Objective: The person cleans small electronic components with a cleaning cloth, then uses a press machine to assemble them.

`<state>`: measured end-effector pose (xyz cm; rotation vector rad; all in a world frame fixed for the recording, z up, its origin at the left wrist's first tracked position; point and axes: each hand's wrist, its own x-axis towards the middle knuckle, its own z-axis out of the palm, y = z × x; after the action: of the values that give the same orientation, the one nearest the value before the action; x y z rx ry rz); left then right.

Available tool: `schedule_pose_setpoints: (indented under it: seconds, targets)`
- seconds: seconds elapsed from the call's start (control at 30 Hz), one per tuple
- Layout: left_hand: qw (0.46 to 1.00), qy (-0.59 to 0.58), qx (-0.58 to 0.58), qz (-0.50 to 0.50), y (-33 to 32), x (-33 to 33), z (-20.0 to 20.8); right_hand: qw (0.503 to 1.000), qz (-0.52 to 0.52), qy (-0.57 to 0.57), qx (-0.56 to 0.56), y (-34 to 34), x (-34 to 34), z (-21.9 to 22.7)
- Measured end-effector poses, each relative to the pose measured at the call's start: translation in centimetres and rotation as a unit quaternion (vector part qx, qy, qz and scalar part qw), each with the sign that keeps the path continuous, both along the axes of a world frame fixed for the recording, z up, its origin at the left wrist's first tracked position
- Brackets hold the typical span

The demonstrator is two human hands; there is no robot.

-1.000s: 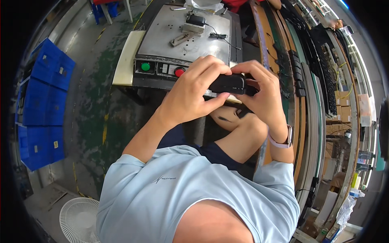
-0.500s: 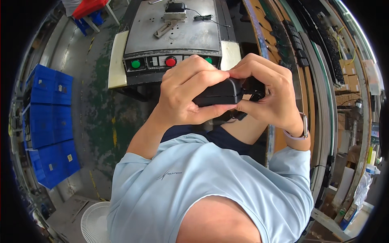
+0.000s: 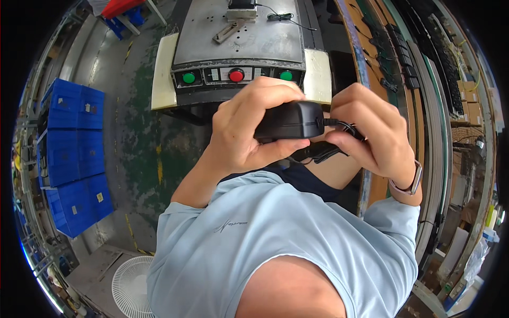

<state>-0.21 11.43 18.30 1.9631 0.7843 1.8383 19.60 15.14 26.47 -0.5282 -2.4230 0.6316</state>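
A black power adapter [image 3: 294, 120] is held up in front of my chest, its cable end turned to the right. My left hand [image 3: 238, 124] wraps round its left part, fingers over the top and thumb along the lower edge. From the adapter's right end a short black cable [image 3: 339, 124] runs into my right hand [image 3: 371, 130], whose curled fingers and thumb close on it. More of the coiled cable hangs below, between my hands. The adapter's left end is hidden by my left hand.
Ahead stands a machine with a metal plate [image 3: 207, 47], green and red buttons [image 3: 236, 75] on its front. Another black adapter [image 3: 242, 4] sits in a fixture there. Blue bins [image 3: 63, 151] stand left, a white fan [image 3: 132, 286] lower left. A conveyor with adapters [image 3: 405, 69] runs along the right.
My right hand has drawn away from the adapter to the right, baring its cable end. My left hand still grips the adapter. The whole view has shifted slightly.
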Motion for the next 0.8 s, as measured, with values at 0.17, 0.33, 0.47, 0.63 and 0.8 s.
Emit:
schedule_pose_setpoints:
  seconds: [0.17,0.33,0.47,0.63,0.8]
  targets:
    - [0.993,-0.022,-0.069,-0.094,-0.6,0.2,0.3,0.991,0.061,-0.068,0.095,0.6,0.4,-0.8]
    - [0.991,0.052,-0.090,-0.084,-1.3,-0.1,1.4,0.986,0.092,-0.030,0.132,0.5,0.4,-1.2]
    - [0.990,0.073,-0.096,-0.071,-1.8,-0.2,1.8,0.988,0.075,-0.039,0.131,-0.4,0.6,-1.1]
    - [0.994,0.097,-0.040,-0.031,-2.5,-0.3,2.6,0.996,0.049,-0.001,0.076,-1.7,0.5,-1.2]
    - [0.990,0.128,-0.063,-0.002,-3.5,-0.6,3.1,0.999,0.030,-0.011,0.013,-2.8,0.4,-0.7]
